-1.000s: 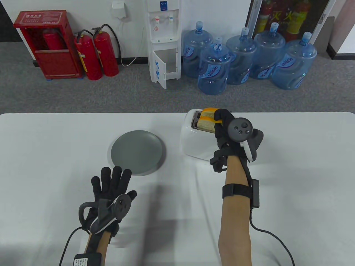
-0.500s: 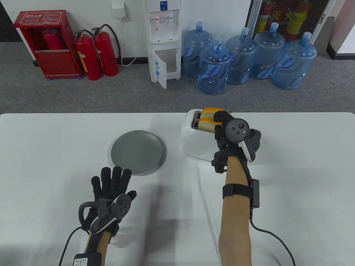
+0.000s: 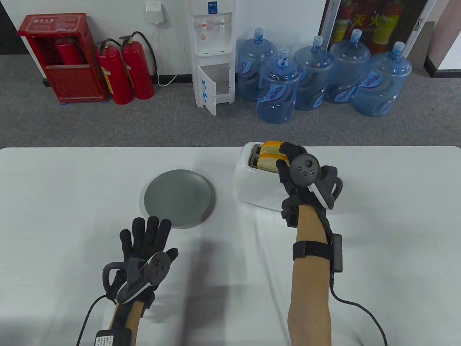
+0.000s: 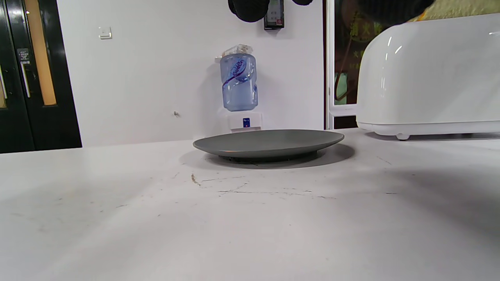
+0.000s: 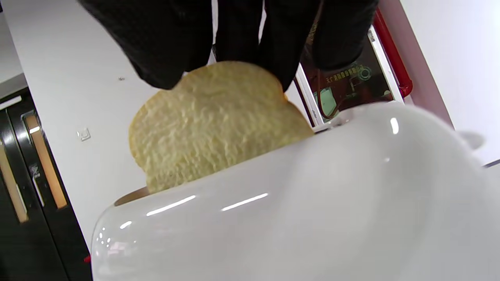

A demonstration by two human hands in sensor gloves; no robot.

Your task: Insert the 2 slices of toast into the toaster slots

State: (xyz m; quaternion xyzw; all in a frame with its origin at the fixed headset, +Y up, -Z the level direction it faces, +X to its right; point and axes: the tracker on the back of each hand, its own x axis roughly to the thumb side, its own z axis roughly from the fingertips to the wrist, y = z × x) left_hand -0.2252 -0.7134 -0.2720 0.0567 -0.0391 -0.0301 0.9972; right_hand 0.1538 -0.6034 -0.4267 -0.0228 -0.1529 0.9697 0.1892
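While upright in toaster (image 3: 252,180) slots, toast slices (image 3: 271,155) under right-hand fingers (image 5: 281,47), touching

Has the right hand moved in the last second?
Yes. The right hand has drifted slightly toward the table's right edge, judged against the toaster, fingers on the toast.

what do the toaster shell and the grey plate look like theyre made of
Toaster: glossy white shell, likely plastic or enamelled metal; sharp light streaks reflect on its curved side in the right wrist view.
Plate: matte grey, probably ceramic or melamine; even dull surface with no glare, thin rim visible in the left wrist view.
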